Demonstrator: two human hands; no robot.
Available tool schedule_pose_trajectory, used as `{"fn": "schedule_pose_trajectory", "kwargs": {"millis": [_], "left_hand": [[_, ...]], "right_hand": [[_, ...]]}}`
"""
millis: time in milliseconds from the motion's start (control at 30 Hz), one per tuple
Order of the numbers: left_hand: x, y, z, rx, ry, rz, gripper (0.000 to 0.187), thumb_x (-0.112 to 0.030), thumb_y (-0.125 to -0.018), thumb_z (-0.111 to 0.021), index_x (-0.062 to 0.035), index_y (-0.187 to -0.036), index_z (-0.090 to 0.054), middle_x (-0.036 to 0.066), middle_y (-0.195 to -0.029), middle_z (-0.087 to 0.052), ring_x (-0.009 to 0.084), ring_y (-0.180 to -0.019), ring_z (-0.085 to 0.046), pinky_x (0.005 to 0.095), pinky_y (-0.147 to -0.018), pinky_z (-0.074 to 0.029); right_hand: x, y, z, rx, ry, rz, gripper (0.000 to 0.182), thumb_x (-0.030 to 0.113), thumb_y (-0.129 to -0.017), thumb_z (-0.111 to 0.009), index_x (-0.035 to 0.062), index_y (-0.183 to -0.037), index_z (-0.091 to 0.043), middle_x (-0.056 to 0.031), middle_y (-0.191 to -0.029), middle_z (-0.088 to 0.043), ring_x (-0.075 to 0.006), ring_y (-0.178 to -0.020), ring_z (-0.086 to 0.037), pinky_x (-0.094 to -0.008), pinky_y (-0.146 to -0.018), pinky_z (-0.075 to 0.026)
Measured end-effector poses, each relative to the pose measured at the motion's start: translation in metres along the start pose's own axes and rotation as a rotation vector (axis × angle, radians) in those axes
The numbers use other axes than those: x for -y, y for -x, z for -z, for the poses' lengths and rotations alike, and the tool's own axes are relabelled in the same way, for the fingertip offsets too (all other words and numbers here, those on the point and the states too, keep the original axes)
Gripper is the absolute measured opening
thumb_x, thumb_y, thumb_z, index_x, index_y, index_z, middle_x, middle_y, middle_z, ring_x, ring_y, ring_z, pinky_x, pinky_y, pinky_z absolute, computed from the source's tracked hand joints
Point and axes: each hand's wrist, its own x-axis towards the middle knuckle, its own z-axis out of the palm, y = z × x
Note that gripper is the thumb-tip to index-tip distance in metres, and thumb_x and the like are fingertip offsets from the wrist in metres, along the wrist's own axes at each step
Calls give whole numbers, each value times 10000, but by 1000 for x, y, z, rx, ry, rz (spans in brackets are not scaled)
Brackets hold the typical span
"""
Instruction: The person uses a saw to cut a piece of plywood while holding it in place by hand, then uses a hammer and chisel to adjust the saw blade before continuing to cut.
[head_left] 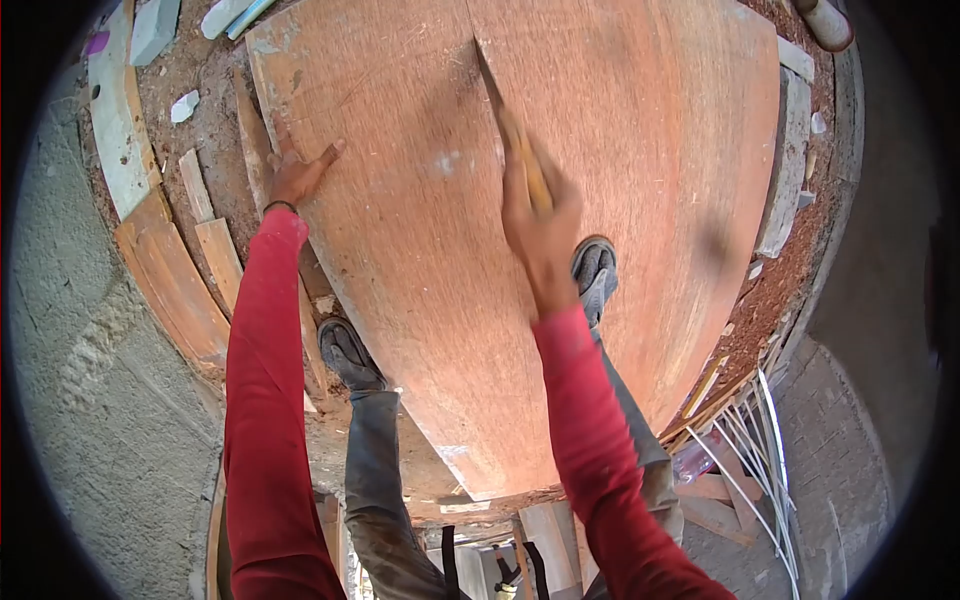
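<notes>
A large reddish plywood sheet (420, 240) lies below me. My right hand (545, 225) is closed around the yellowish wooden handle of a handsaw (489, 82), slightly blurred. The dark, narrow blade points away from me and meets the far part of the sheet, where a thin line runs on from its tip to the far edge. My left hand (300, 178) rests at the sheet's left edge, thumb stretched over the surface and fingers apart. My right shoe (594, 265) stands on the plywood; my left shoe (347, 352) is at its left edge.
Wooden boards (172, 270) and scraps lie on the dirt at left, beside a rough grey wall (60, 300). A grey block (787, 165) borders the sheet at right. Thin white strips (755, 470) lie at lower right. A pipe end (828, 25) shows at upper right.
</notes>
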Motion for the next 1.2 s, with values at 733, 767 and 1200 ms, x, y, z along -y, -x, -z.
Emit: {"fn": "schedule_pose_trajectory", "kwargs": {"millis": [733,767,1200], "left_hand": [[0,-1,0,-68,-42,-43,1415,-791,-635,-758,-356,-1574,208,391,-1595,-108,511,-1494,-183,593,-1167,-319],[-2,1,-1,-72,-36,-41,1415,-791,-635,-758,-356,-1574,208,391,-1595,-108,511,-1494,-183,593,-1167,-319],[-4,4,4,-93,-126,-40,1409,-792,-664,-737,-296,-1581,210,341,-1600,-192,530,-1499,-116,599,-1190,-257]], "right_hand": [[0,38,18,-48,46,34,402,159,-965,-623,-73,-1294,-613,-254,-838,-708,-169,-683,-681,-336,-624,-532],[5,61,35,-44,47,40,402,159,-965,-623,-73,-1294,-613,-254,-838,-708,-169,-683,-681,-336,-624,-532],[12,87,42,10,21,-1,373,138,-997,-597,-65,-1310,-611,-108,-889,-716,-96,-772,-639,-267,-678,-514]]}}
